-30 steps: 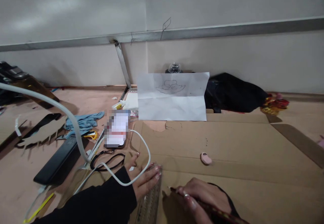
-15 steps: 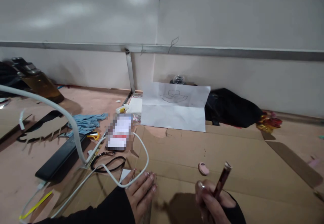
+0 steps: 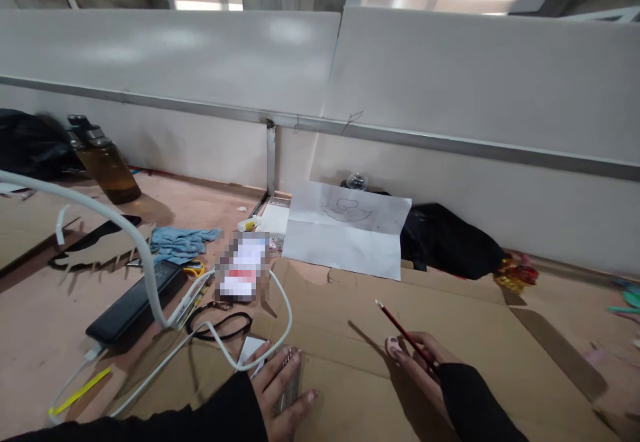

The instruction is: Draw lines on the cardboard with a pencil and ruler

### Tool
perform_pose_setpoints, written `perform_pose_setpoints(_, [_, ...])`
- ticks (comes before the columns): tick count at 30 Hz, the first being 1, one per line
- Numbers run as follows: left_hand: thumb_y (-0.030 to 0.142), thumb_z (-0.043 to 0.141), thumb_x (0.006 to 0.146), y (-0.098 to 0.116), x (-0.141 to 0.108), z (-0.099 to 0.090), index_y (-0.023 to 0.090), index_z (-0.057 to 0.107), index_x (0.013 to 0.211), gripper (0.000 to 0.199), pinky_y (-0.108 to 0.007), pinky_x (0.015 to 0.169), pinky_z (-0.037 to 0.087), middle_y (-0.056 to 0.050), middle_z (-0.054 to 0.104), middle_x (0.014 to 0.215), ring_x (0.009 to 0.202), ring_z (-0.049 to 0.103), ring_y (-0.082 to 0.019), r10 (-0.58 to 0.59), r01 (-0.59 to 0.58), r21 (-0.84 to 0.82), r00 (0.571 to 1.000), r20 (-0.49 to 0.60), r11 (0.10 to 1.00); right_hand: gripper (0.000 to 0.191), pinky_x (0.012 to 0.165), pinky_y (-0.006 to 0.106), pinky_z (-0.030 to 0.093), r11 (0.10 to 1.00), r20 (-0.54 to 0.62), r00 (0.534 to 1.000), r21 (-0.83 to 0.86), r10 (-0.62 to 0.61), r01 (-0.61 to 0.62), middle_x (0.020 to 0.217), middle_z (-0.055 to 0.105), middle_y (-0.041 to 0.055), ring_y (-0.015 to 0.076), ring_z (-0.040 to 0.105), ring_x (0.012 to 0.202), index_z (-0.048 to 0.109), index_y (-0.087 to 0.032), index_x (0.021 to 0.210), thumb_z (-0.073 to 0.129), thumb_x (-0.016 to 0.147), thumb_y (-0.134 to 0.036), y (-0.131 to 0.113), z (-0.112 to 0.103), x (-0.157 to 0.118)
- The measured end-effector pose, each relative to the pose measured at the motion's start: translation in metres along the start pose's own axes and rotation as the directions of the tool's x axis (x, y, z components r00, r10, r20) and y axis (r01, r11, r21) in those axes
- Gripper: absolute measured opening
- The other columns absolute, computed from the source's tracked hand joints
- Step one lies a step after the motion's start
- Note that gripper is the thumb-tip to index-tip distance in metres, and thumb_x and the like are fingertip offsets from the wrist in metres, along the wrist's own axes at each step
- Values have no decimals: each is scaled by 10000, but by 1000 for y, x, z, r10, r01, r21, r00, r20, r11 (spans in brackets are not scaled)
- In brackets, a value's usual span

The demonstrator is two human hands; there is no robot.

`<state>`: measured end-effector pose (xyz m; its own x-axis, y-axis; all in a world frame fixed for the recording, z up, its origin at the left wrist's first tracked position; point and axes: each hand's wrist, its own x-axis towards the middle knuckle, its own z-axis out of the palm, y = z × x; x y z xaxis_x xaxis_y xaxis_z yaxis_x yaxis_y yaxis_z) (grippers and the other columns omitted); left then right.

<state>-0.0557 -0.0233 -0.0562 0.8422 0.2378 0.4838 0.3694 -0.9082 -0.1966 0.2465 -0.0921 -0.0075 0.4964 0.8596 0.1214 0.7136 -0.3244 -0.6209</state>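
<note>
My right hand (image 3: 423,362) holds a dark red pencil (image 3: 405,330), its tip pointing up and to the left above the brown cardboard (image 3: 345,395). The fingertips of that hand are at a small pink eraser (image 3: 394,346). My left hand (image 3: 280,389) lies with its fingers apart on a clear ruler (image 3: 291,382) at the cardboard's left part. A white cable (image 3: 289,309) loops close to its fingers. Behind the cardboard, a creased white sheet (image 3: 345,242) with a pencil drawing leans upright.
Left of the cardboard are a phone (image 3: 244,269), a black power bank (image 3: 135,305), a blue cloth (image 3: 183,242) and a black cord loop (image 3: 220,322). A bottle (image 3: 107,169) stands at the back left. A black bag (image 3: 450,242) lies behind the cardboard.
My right hand has moved to the eraser, and the pencil has turned to point up-left. My left thumb has spread from the fingers. The view has tilted up.
</note>
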Motion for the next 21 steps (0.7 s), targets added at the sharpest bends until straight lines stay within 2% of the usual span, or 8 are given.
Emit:
perform_pose_setpoints(3, [327, 619, 784, 8, 3, 5, 359, 294, 1305, 615, -486, 945, 333, -100, 425, 1305, 1185, 412, -269, -75, 66, -59, 985, -157, 996, 335, 412, 248, 337, 997, 40, 996, -18, -78, 79, 445, 442, -52, 143, 455, 416, 582, -192, 772, 539, 672, -509, 0, 2, 1])
perform_pose_setpoints(6, [350, 585, 805, 12, 6, 8, 346, 326, 1295, 554, -491, 937, 337, -112, 363, 1345, 1160, 438, -275, -140, 105, -139, 951, -275, 985, 276, 493, 274, 401, 990, 71, 987, 9, -144, 144, 530, 515, -21, 162, 505, 511, 556, -196, 682, 586, 645, -468, -4, -3, 4])
perform_pose_setpoints(9, [366, 571, 813, 13, 5, 4, 349, 293, 1312, 571, -505, 941, 324, -120, 401, 1316, 1170, 425, -289, -133, 119, -100, 979, -151, 988, 243, 567, 286, 442, 986, 86, 984, 72, -154, 148, 608, 583, 2, 177, 551, 593, 516, -204, 643, 630, 625, -417, -12, -8, 2])
perform_pose_setpoints(12, [326, 599, 801, 11, 0, -3, 362, 265, 1318, 617, -479, 956, 316, -114, 411, 1310, 1193, 399, -282, -105, 101, -57, 993, -63, 993, 246, 508, 262, 440, 995, 129, 988, 71, -83, 75, 545, 567, -21, 158, 545, 517, 507, -208, 648, 633, 640, -419, -18, -4, -7])
perform_pose_setpoints(14, [298, 606, 801, 9, -2, -7, 350, 258, 1323, 629, -461, 964, 314, -126, 368, 1338, 1203, 388, -276, -79, 78, -50, 997, -25, 996, 252, 477, 253, 446, 990, 150, 984, 116, -92, 75, 520, 557, -29, 152, 548, 481, 530, -205, 714, 609, 672, -440, -20, 4, -13])
perform_pose_setpoints(16, [280, 595, 810, 9, -2, -9, 348, 260, 1323, 616, -454, 967, 311, -130, 331, 1359, 1199, 395, -271, -81, 81, -50, 997, -6, 995, 293, 497, 256, 477, 954, 220, 948, 243, -230, 175, 556, 589, -9, 162, 589, 514, 567, -196, 810, 562, 714, -473, -20, 15, -17])
perform_pose_setpoints(19, [294, 565, 828, 11, 0, -7, 336, 294, 1315, 559, -458, 957, 320, -136, 321, 1364, 1183, 411, -283, -87, 85, -65, 996, -25, 994, 368, 457, 213, 478, 869, 378, 808, 392, -452, 303, 516, 613, 1, 140, 603, 466, 639, -209, 717, 425, 815, -492, -21, 29, -23])
perform_pose_setpoints(21, [295, 563, 829, 13, 1, -6, 352, 305, 1308, 547, -450, 940, 343, -123, 336, 1359, 1165, 431, -282, -100, 98, -59, 994, -41, 993, 448, 456, 195, 475, 862, 386, 791, 385, -475, 330, 506, 622, 10, 130, 608, 467, 659, -215, 646, 355, 866, -461, -24, 35, -30])
